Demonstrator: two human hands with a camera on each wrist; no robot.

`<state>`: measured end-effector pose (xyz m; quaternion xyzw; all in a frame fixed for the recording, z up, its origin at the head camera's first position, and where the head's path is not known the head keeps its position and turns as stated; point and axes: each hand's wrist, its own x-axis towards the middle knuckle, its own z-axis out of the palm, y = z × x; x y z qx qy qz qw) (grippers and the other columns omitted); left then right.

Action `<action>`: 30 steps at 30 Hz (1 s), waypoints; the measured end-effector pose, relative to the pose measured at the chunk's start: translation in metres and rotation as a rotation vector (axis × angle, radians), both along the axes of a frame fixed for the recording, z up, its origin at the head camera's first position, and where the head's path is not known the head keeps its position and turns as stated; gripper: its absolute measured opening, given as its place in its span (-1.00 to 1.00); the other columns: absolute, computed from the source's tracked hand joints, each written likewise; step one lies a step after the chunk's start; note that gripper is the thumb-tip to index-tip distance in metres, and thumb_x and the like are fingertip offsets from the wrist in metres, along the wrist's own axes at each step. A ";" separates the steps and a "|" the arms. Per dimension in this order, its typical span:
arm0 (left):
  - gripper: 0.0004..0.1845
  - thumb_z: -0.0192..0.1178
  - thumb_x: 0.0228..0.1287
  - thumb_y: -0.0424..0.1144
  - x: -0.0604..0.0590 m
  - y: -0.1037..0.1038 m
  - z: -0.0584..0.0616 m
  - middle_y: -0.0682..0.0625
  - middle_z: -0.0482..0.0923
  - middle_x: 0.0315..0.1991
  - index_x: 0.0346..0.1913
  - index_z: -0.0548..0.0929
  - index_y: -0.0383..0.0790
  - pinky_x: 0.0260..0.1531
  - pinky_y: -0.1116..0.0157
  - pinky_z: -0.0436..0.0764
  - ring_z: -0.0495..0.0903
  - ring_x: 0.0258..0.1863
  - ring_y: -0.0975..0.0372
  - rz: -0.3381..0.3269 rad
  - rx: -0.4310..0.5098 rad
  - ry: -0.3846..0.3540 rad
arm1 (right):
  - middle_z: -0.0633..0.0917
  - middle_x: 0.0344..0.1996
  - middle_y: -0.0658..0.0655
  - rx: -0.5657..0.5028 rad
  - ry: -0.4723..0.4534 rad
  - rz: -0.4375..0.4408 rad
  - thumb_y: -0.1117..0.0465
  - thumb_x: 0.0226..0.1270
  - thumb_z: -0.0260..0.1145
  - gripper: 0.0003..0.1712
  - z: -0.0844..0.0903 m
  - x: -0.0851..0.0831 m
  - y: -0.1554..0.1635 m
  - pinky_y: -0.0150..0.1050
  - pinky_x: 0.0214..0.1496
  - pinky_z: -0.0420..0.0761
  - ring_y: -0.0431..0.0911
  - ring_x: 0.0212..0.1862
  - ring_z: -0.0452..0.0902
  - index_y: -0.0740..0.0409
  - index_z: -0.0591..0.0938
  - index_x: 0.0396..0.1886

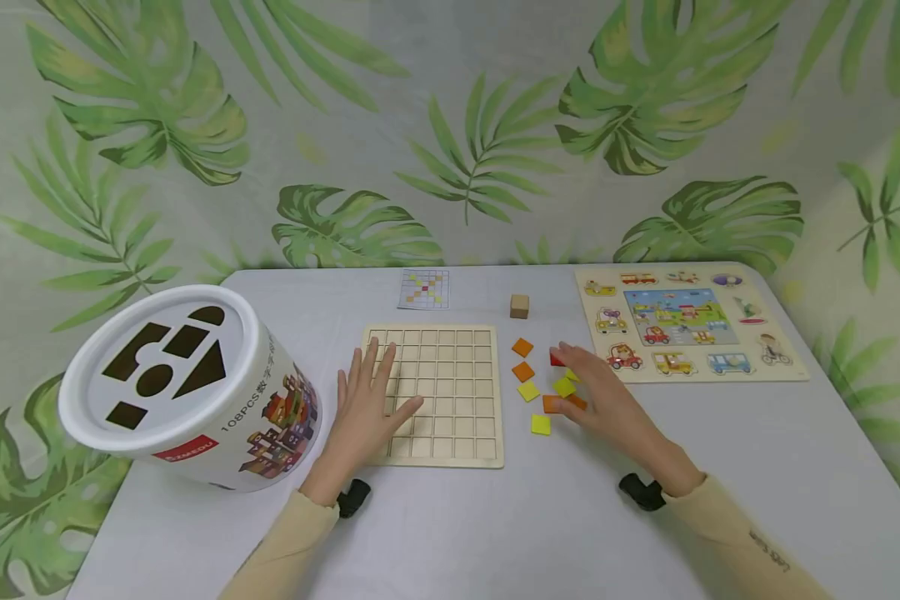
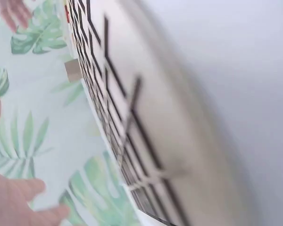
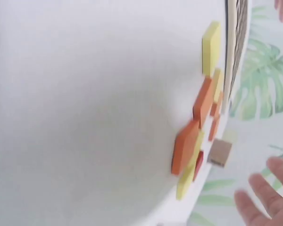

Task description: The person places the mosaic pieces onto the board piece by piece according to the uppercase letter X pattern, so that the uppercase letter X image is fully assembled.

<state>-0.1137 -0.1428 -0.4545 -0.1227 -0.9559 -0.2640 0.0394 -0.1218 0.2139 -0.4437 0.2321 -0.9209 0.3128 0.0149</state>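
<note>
A square wooden grid board (image 1: 450, 429) lies on the white table. My left hand (image 1: 366, 408) is over its left side, fingers spread and holding nothing. To the right of the board is a loose group of small square tiles: orange (image 1: 522, 347), yellow (image 1: 541, 424) and one red (image 1: 555, 358). Above this group is my right hand (image 1: 603, 396), fingers slightly bent, covering part of the red tile and of some others in the head view. In the right wrist view its fingers (image 3: 269, 193) show apart from the tiles, with nothing between them.
A white bucket (image 1: 270, 417) with cut-out shapes in its lid stands at the left. Behind the board are a patterned card (image 1: 423, 289) and a small wooden block (image 1: 520, 307). A vehicle puzzle board (image 1: 694, 358) lies at the back right. Leaf-print cloth hangs behind the table.
</note>
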 end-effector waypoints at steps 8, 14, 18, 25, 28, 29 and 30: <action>0.06 0.33 0.19 -0.05 0.027 -0.024 -0.016 -0.24 -0.24 0.51 0.51 -0.15 -0.31 0.36 -0.15 -0.23 -0.29 0.46 -0.11 -0.074 0.239 -0.169 | 0.57 0.04 0.16 -0.096 -0.121 0.060 0.30 0.13 0.45 -0.41 -0.013 0.019 -0.012 -0.03 0.07 0.53 0.04 0.05 0.47 0.25 0.51 0.19; 0.14 0.40 0.10 -0.05 0.041 -0.032 -0.019 -0.18 -0.34 0.52 0.50 -0.18 -0.35 0.34 -0.16 -0.24 -0.39 0.46 -0.08 -0.026 0.271 -0.297 | 0.58 0.05 0.15 -0.041 -0.183 0.058 0.34 0.11 0.45 -0.52 -0.021 0.024 -0.014 -0.03 0.10 0.52 0.06 0.09 0.45 0.23 0.59 0.08; 0.16 0.41 0.08 -0.06 0.045 -0.034 -0.021 -0.25 -0.36 0.51 0.48 -0.18 -0.43 0.34 -0.17 -0.23 -0.39 0.45 -0.13 -0.006 0.236 -0.287 | 0.56 0.08 0.23 -0.025 -0.210 0.050 0.37 0.10 0.44 -0.60 -0.021 0.025 -0.015 0.09 0.21 0.42 0.19 0.21 0.37 0.21 0.63 -0.01; 0.13 0.44 0.05 -0.14 0.048 -0.032 -0.022 -0.32 -0.26 0.49 0.46 -0.11 -0.50 0.34 -0.16 -0.16 -0.31 0.45 -0.17 0.033 0.176 -0.250 | 0.57 0.04 0.24 0.037 -0.156 0.052 0.44 0.04 0.45 -0.70 -0.023 0.023 -0.021 0.05 0.16 0.47 0.18 0.17 0.41 0.16 0.64 -0.20; 0.12 0.44 0.05 -0.13 0.048 -0.030 -0.022 -0.33 -0.24 0.49 0.46 -0.10 -0.50 0.34 -0.15 -0.14 -0.29 0.45 -0.17 0.042 0.156 -0.245 | 0.60 -0.05 0.16 0.060 -0.146 0.049 0.45 0.03 0.45 -0.70 -0.023 0.022 -0.023 0.00 0.11 0.52 0.10 0.08 0.46 0.12 0.63 -0.24; 0.12 0.44 0.06 -0.13 0.049 -0.030 -0.022 -0.33 -0.24 0.49 0.46 -0.10 -0.49 0.34 -0.15 -0.13 -0.29 0.45 -0.17 0.044 0.154 -0.246 | 0.60 -0.09 0.11 0.063 -0.149 0.047 0.45 0.03 0.45 -0.70 -0.023 0.021 -0.023 -0.02 0.08 0.53 0.06 0.04 0.48 0.11 0.63 -0.25; 0.12 0.44 0.06 -0.12 0.049 -0.030 -0.022 -0.33 -0.24 0.49 0.46 -0.10 -0.49 0.34 -0.15 -0.13 -0.28 0.45 -0.17 0.045 0.152 -0.246 | 0.60 -0.14 0.07 0.065 -0.150 0.047 0.45 0.03 0.45 -0.71 -0.023 0.020 -0.023 -0.06 0.04 0.55 0.02 -0.02 0.48 0.11 0.62 -0.26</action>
